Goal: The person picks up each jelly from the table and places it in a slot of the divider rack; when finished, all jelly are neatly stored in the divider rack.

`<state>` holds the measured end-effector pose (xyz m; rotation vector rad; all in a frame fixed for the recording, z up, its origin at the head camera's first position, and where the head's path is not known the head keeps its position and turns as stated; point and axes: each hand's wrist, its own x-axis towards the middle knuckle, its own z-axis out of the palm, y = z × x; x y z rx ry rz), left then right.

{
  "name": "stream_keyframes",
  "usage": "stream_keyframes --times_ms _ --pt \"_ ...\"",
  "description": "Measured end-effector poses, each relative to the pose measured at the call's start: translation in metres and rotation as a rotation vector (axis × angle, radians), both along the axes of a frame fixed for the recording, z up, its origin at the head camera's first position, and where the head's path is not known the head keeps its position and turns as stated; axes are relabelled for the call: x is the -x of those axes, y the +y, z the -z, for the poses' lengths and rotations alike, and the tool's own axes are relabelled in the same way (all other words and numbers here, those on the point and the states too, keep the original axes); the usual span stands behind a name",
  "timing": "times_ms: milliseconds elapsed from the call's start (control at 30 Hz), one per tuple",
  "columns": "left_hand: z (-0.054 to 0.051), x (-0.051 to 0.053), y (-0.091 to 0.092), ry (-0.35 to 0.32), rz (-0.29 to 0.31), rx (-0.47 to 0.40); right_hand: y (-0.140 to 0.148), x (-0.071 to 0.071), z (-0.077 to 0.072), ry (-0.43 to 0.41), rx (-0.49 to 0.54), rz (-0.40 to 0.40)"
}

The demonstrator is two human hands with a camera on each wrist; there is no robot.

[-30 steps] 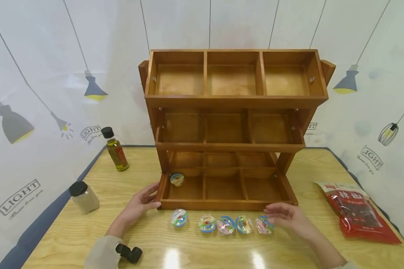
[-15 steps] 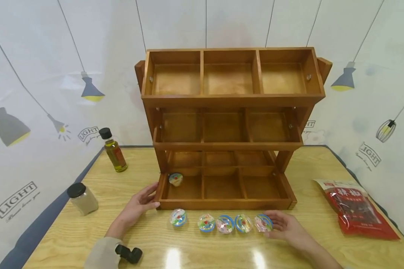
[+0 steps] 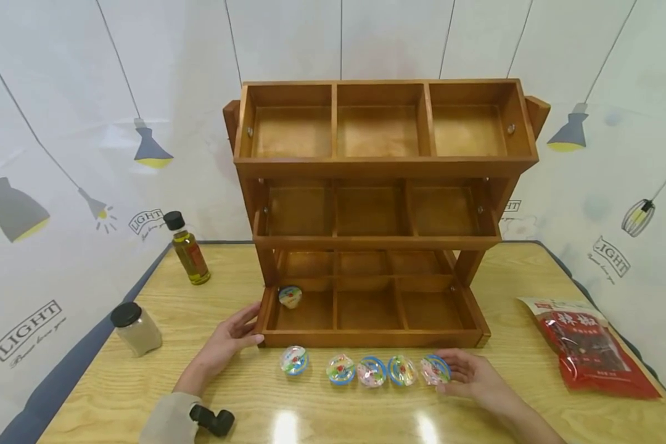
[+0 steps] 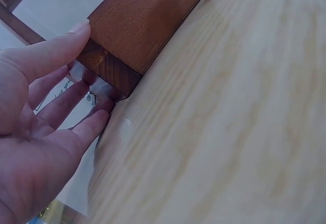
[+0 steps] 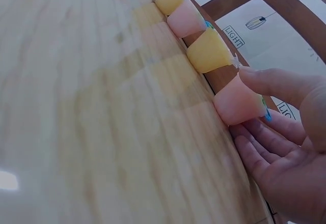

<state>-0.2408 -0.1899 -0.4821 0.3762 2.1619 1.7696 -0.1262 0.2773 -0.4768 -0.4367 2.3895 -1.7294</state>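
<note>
A small jelly cup with pink contents (image 5: 237, 102) stands at the right end of a row on the table. My right hand (image 3: 474, 379) grips it, thumb at its rim and fingers curled along its far side. My left hand (image 3: 227, 339) holds the lower left front corner of the brown wooden rack (image 3: 369, 338), thumb on the front board and fingertips against the side. To the left in the row stand more jelly cups, among them a yellow one (image 5: 210, 51) and a pink one (image 5: 186, 19). Another jelly cup (image 3: 290, 296) lies tilted in the rack's bottom left compartment.
An oil bottle (image 3: 189, 250) and a black-lidded jar (image 3: 137, 328) stand at the left. A red food bag (image 3: 588, 345) lies at the right on the table (image 3: 244, 407). The rack has three tiers, each split by dividers.
My right hand has come down from above the rightmost jelly cup to its right side and now grips it. The left hand stays on the rack corner.
</note>
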Motion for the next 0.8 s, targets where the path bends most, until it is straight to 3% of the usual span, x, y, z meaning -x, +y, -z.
stream_keyframes --times_ms 267,467,567,667,800 --pt "0.001 -0.001 0.002 -0.007 -0.004 -0.018 -0.001 -0.005 -0.004 -0.021 -0.019 0.036" --pt "0.001 -0.003 0.002 0.003 0.006 -0.016 -0.012 -0.004 -0.012 0.026 -0.054 0.153" --pt "0.0 -0.002 0.002 0.009 0.012 -0.02 -0.024 0.003 -0.023 0.094 -0.038 0.169" --pt "-0.001 -0.001 0.002 0.007 0.013 -0.022 -0.041 0.015 -0.036 0.147 -0.011 0.128" --pt "-0.003 -0.001 0.001 0.008 0.01 -0.021 -0.072 0.037 -0.052 0.123 0.027 0.046"
